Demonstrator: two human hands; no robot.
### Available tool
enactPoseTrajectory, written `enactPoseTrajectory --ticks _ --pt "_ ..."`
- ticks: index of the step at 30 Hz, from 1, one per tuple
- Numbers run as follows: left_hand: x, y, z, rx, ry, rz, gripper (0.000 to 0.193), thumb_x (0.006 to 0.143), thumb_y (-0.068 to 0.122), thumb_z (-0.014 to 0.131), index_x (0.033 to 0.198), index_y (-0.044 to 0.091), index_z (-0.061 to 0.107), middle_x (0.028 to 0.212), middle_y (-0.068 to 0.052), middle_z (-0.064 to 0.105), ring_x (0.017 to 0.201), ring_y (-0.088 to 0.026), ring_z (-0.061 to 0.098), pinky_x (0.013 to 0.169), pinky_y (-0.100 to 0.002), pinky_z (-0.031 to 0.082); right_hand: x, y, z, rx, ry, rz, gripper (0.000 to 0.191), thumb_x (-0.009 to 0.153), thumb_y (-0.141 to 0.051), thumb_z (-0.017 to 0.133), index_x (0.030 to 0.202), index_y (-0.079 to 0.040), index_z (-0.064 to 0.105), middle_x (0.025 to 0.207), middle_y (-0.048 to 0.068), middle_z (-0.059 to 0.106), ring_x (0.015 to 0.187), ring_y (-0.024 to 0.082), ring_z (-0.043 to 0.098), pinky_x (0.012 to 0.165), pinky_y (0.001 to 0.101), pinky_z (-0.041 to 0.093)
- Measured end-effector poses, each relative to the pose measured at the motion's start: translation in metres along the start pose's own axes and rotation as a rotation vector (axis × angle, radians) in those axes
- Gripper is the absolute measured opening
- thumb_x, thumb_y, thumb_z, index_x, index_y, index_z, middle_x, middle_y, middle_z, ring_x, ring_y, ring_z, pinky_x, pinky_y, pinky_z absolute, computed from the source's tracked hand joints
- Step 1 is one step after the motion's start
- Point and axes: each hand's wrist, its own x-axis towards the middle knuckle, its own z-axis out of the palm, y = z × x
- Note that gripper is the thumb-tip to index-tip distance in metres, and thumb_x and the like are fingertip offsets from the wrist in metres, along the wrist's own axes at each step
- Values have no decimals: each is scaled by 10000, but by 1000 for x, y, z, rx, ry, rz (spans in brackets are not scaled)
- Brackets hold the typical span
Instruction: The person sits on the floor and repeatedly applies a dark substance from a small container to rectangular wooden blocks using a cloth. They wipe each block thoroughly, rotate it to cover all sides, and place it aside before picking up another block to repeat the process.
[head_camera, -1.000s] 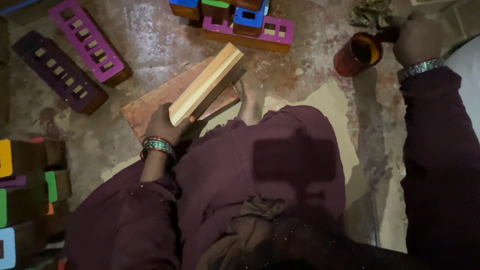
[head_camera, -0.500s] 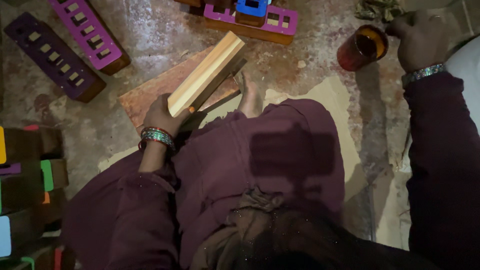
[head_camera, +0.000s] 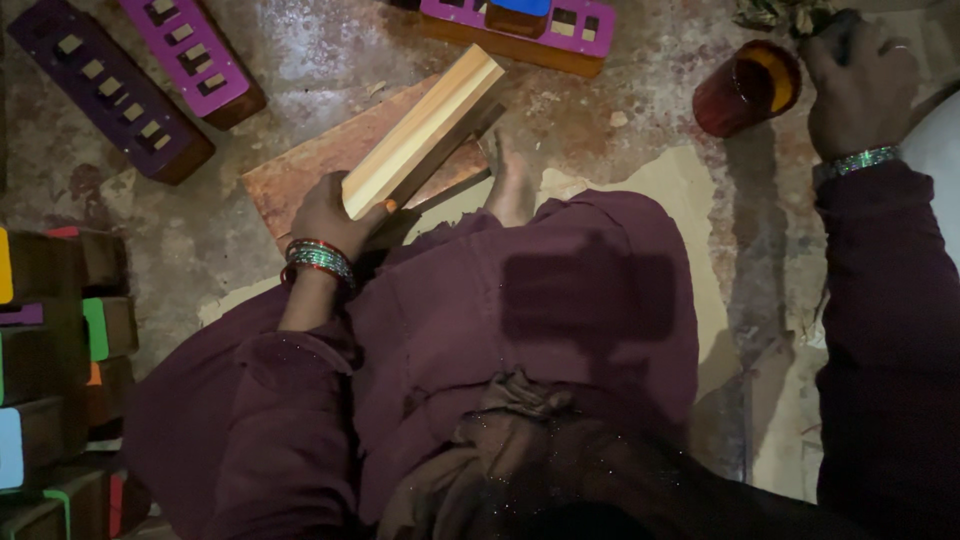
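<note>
Two hands apart: left hand (head_camera: 328, 212) closed round near end of pale wooden block (head_camera: 425, 132), long axis slanting up-right from hand, over reddish board (head_camera: 300, 175). Right hand (head_camera: 850, 85) well right of block, beside dark red cup (head_camera: 745, 88); fingers curled, grip unclear.

No packages, labels, signs or screens show anywhere in the view, from the twelve o'clock edge round to six o'clock. Nothing carrying print, a wrapper or a display appears at any clock position.
</note>
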Motion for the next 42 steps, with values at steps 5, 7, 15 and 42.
enactPoseTrajectory --ticks 5,7,15,42 --pt "0 3 -2 -6 0 5 730 722 570 857 1234 85 668 1093 -168 738 990 -328 719 853 -449 562 -4 1 4 -19 -36 12 378 883 60 632 1130 -210 726 1142 18 608 883 161 526 766 287 433" --pt "1 4 -3 5 -31 -30 734 721 578 854 1233 88 663 1091 -167 734 982 -326 718 846 -448 564 -7 2 5 -51 -17 3 400 857 46 627 1148 -211 725 1134 24 595 905 169 531 769 280 427" --pt "-1 5 -4 25 -19 4 713 739 580 845 1219 84 668 1092 -166 734 998 -333 708 856 -458 558 -12 -2 9 44 -6 93 341 884 6 670 1159 -185 729 1235 73 622 977 255 592 791 375 483" --pt "-1 2 -2 42 4 22 731 742 591 838 1243 85 670 1104 -165 727 995 -336 701 836 -463 562 -25 23 49 1997 112 1965 251 1022 -152 766 1219 -47 652 1014 75 685 797 226 682 721 363 584"
